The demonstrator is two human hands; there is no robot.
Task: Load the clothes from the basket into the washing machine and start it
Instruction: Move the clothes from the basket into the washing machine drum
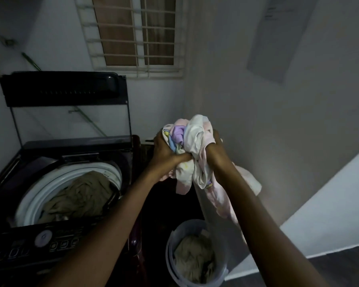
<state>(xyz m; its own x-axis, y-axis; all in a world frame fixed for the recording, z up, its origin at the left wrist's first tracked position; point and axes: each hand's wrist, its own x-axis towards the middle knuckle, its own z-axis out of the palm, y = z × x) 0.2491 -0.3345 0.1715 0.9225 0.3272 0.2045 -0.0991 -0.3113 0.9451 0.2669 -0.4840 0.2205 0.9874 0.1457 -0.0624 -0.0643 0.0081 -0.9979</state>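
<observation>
The dark top-loading washing machine (10, 172) stands at the left with its dark glass-panelled lid (60, 88) raised upright against the rear wall, leaving the white circular drum opening (48, 185) fully exposed from above. A crumpled olive-brown garment (81, 193) already lies inside the drum, below the ring edge. The control panel (44, 241) runs along the near edge of the machine. The round pale-grey plastic laundry basket (170, 245) sits on the floor to the right of the machine, near the white side wall (288, 131); a beige garment (193, 257) remains in it. Both arms extend forward and upward. The left hand (166, 150) and the right hand (216, 150) are raised above the basket, to the right of the drum opening and higher than it. The two hands sit close together, fingers curled tightly into a bunched bundle of pastel pink, white and lilac clothes (195, 139). Loose ends of the bundle hang down past the right forearm toward the basket rim. A white-barred window (137, 34) is set in the rear wall above.
</observation>
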